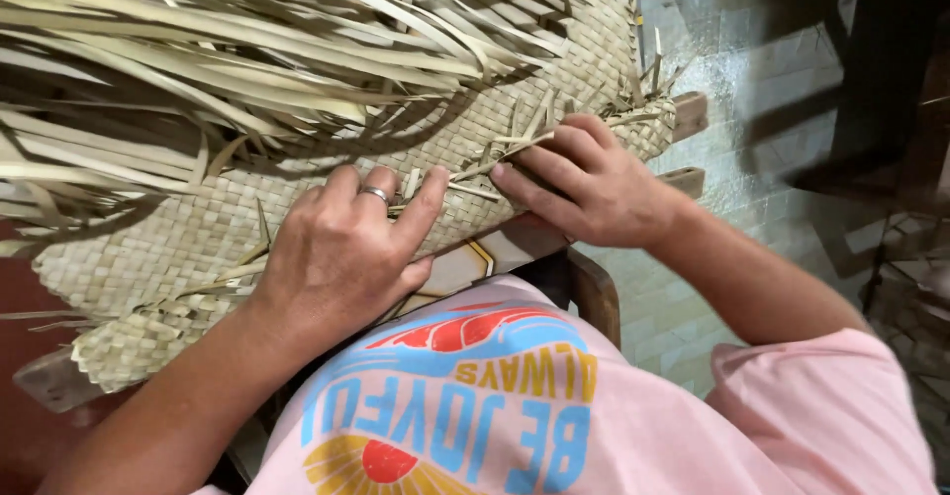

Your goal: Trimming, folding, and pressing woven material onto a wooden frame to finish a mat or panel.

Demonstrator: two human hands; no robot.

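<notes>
A pale woven leaf mat lies across a wooden bench in front of me, with many loose strips fanning out from its far side. My left hand, a ring on one finger, presses flat on the mat's woven edge with fingers spread. Just to its right, my right hand is curled at the mat's edge and pinches a thin loose strip that runs toward the left hand's fingertips. The two hands nearly touch.
The wooden bench carries the mat, with its end pieces poking out past the mat at right. Beyond it are a tiled floor and dark furniture legs at the upper right. My pink printed shirt fills the bottom.
</notes>
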